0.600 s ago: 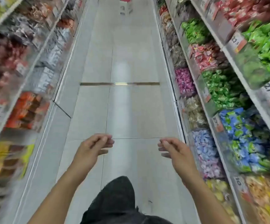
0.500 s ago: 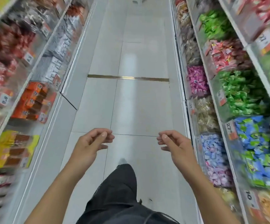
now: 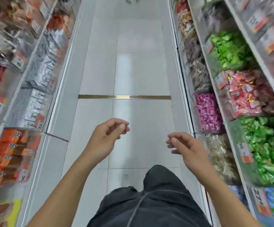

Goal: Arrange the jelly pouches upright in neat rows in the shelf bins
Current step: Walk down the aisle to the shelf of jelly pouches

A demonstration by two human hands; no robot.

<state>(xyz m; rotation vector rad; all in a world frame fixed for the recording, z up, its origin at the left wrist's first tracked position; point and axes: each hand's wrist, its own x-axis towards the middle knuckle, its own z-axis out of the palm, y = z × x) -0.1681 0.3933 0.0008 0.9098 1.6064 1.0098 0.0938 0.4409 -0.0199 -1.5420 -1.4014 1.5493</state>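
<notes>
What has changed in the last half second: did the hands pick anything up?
No. The person walked forward: the brass floor strip and pink candy bin slid nearer. The left hand and right hand stayed loosely curled, empty, over the aisle.

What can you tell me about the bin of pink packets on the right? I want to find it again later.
The bin of pink packets sits on a low right-hand shelf beside the aisle floor. Its clear front wall shows small magenta wrappers with white print, heaped loosely rather than in rows. A bin of brownish packets adjoins it on the near side. Neither hand touches it.
</notes>
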